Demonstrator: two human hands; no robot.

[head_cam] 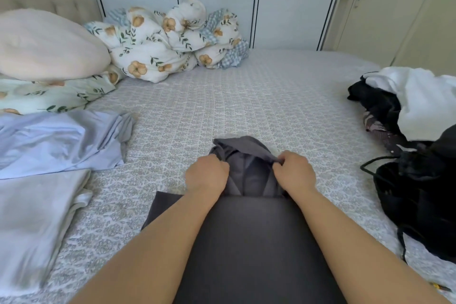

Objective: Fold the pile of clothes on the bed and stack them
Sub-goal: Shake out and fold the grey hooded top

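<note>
Both hands, the left hand [206, 175] and the right hand [293, 172], pinch the gray cloth [246, 170]. Two folded pieces [49, 150] lie to the left. A dark pile [404, 155] waits on the right.

Both forearms are bare to the frame's edge, the left hand [206, 173] and right hand [293, 172] ringless.

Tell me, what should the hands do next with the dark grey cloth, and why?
Probably pull the bunched far end away and lay it flat. Both the left hand and the right hand grip the dark grey garment at its far end, where it is crumpled, while the near part already lies smooth on the bed. Flattening it first should make a neat fold easier.
</note>
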